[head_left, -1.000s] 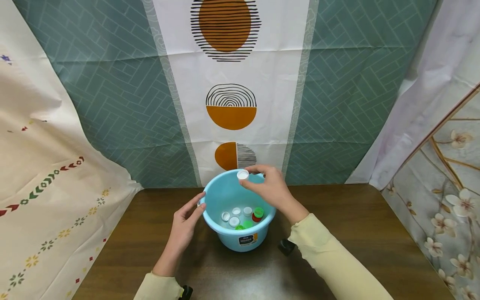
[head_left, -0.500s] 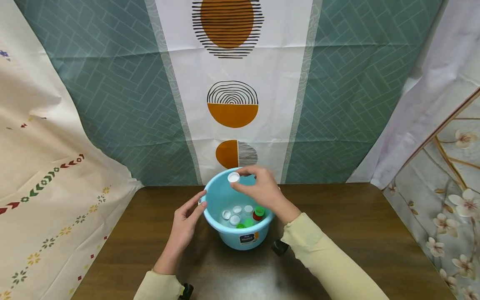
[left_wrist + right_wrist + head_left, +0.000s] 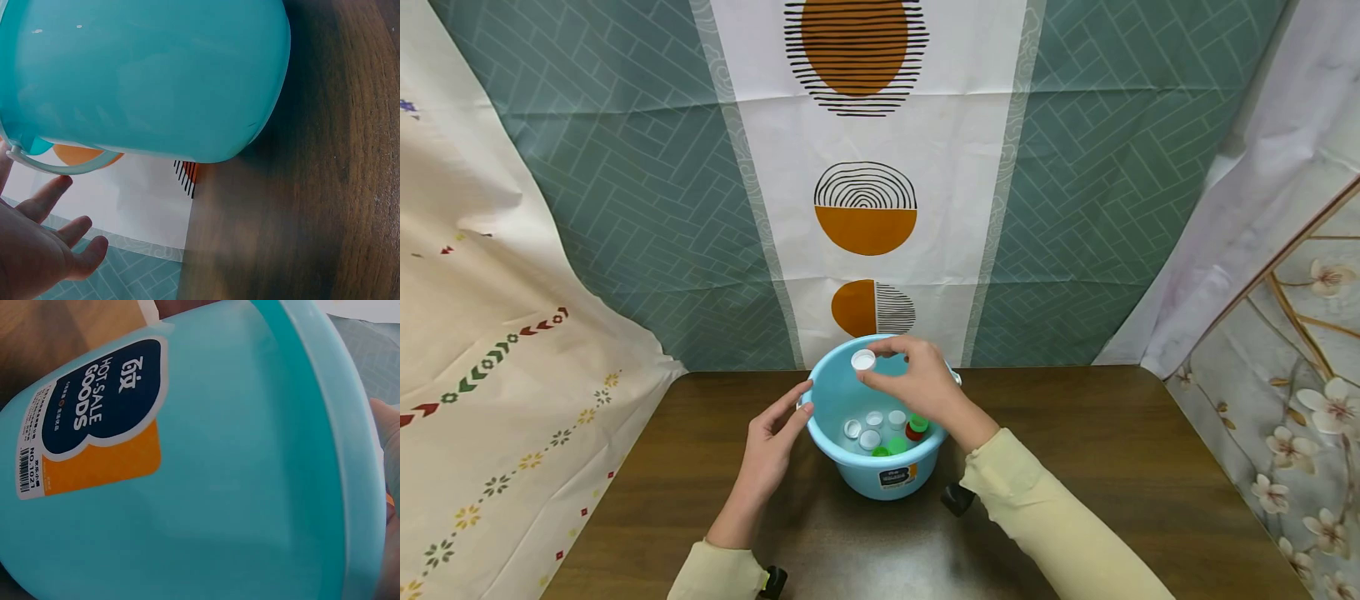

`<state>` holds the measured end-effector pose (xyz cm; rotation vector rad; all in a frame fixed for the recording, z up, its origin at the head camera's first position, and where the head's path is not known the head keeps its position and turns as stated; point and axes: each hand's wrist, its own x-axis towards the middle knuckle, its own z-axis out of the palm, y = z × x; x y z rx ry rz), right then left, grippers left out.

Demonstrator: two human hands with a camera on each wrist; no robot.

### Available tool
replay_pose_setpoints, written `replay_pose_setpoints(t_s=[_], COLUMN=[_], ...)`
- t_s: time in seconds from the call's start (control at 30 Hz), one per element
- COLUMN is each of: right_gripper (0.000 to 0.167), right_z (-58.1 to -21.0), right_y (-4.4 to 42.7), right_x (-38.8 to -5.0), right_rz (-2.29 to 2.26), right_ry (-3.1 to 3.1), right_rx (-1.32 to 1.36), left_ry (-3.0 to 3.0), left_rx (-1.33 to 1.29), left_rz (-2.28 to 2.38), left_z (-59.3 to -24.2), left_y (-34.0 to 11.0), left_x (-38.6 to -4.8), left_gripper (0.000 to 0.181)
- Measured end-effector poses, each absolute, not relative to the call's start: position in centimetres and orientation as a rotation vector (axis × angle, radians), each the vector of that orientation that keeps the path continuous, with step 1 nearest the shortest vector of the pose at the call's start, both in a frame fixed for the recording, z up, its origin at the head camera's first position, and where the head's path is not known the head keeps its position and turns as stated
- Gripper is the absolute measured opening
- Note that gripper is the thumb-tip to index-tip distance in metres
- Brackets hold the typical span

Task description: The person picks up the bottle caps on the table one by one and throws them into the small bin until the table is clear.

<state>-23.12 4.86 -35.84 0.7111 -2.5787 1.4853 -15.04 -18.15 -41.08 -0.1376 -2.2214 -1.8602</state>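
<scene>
A light blue bucket (image 3: 859,478) stands upright on the table. My left hand (image 3: 769,437) touches the left of its rim with the extended index finger and thumb. In the left wrist view, the other fingers (image 3: 78,230) are spread beside the thin handle (image 3: 67,169). Over the bucket's opening, my right hand (image 3: 928,383) pinches a white bottle cap (image 3: 863,360) between thumb and fingers, hollow side showing. Several white caps (image 3: 870,439), green caps (image 3: 897,446) and a red cap (image 3: 914,432) lie inside on the bottom. The right wrist view shows mostly bucket wall (image 3: 237,469), hiding the held cap.
The brown wooden table (image 3: 1075,467) reaches out on both sides of the bucket. A patterned cloth (image 3: 1060,275) hangs close behind it. Cream cloth (image 3: 550,400) drapes at the left and flowered cloth (image 3: 1285,400) at the right.
My right hand has moved left and slightly down with the white cap, further over the bucket's opening. The left hand stays at the rim.
</scene>
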Motion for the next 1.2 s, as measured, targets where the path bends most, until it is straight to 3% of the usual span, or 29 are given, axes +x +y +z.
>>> replay_pose_setpoints(t_s=[0.7, 1.2], right_gripper=[0.039, 0.053], right_z=[-35.9, -35.4], right_y=[6.0, 15.7], right_x=[-23.3, -24.4], right_rz=[1.427, 1.266], right_ry=[-2.602, -2.570], right_rx=[0.725, 0.444], left_ry=[-2.237, -2.368], left_rx=[-0.081, -0.081], left_rz=[-1.848, -1.731], left_z=[-40.5, -38.5], left_y=[-18.1, -18.8], left_x=[-14.6, -15.0], left_gripper=[0.039, 0.044])
